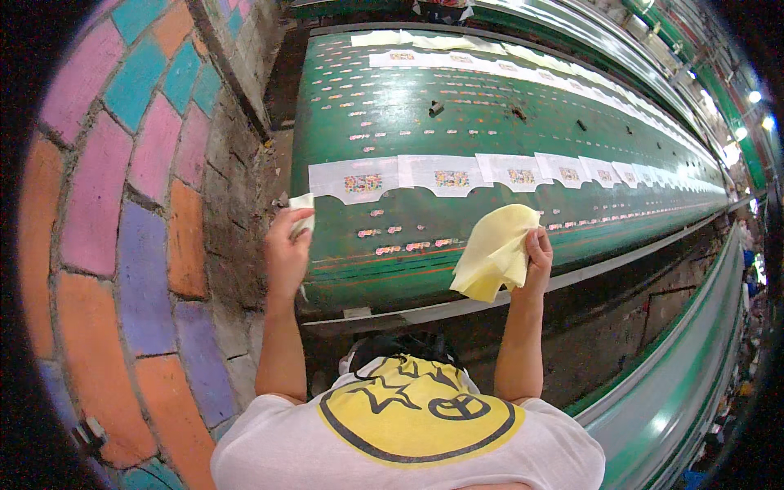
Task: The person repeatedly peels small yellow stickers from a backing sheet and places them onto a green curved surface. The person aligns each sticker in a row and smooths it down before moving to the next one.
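Note:
My right hand (536, 260) is closed on pale yellow fabric pieces (494, 249), which hang in loose folds over the near edge of a long green table (384, 294). At the table's near left corner my left hand (287, 255) pinches a small folded cream cloth (303, 204) between thumb and fingers. Beyond my hands, a row of white cut fabric pieces (420, 167) lies flat along the table, each with a colourful rectangular print. Their edges meet or overlap slightly. Neither hand touches this row.
A second row of printed white pieces (433, 61) runs along the far side, with plain pale yellow pieces (457, 42) behind it. Small dark objects (436, 108) sit mid-table. Left stands a painted brick wall (143, 237); another green table (661, 433) is at the right.

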Demonstrator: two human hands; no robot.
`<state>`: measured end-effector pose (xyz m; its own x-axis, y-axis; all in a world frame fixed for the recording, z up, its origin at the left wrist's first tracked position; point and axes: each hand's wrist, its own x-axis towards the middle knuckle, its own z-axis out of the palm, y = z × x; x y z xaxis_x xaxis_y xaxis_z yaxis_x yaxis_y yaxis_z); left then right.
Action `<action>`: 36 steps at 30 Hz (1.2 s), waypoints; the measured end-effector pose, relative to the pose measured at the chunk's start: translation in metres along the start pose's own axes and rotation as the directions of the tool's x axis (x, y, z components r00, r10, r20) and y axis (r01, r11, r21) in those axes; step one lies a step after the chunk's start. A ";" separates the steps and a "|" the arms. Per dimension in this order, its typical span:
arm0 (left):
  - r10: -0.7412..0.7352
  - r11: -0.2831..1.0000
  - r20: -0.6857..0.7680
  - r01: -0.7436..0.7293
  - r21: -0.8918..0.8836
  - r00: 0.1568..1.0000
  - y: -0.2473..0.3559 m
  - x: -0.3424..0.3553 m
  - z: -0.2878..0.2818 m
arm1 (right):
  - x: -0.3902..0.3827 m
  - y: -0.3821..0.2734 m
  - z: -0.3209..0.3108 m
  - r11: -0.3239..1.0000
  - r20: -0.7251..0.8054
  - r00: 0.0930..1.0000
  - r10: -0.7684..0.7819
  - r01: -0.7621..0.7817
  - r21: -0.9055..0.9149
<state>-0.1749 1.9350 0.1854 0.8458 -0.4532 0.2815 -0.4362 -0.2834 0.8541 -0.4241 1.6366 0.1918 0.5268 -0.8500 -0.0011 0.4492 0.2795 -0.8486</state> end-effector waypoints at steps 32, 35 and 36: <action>-0.367 0.930 0.113 0.368 0.011 0.923 -0.019 -0.067 0.242 | 0.074 0.154 -0.071 0.357 0.663 0.714 0.224 0.573 -0.737; -0.421 0.906 0.131 0.421 0.025 0.898 -0.028 -0.067 0.233 | 0.087 0.154 -0.080 0.465 0.594 0.768 0.241 0.446 -0.765; -0.429 0.903 0.143 0.429 0.032 0.892 -0.031 -0.066 0.232 | 0.095 0.150 -0.090 0.481 0.550 0.784 0.289 0.378 -0.791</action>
<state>-0.2885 1.7781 0.0390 0.8977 -0.4031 -0.1780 -0.0404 -0.4776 0.8776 -0.3715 1.5576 0.0164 0.9394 -0.3398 0.0451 -0.1557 -0.5404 -0.8269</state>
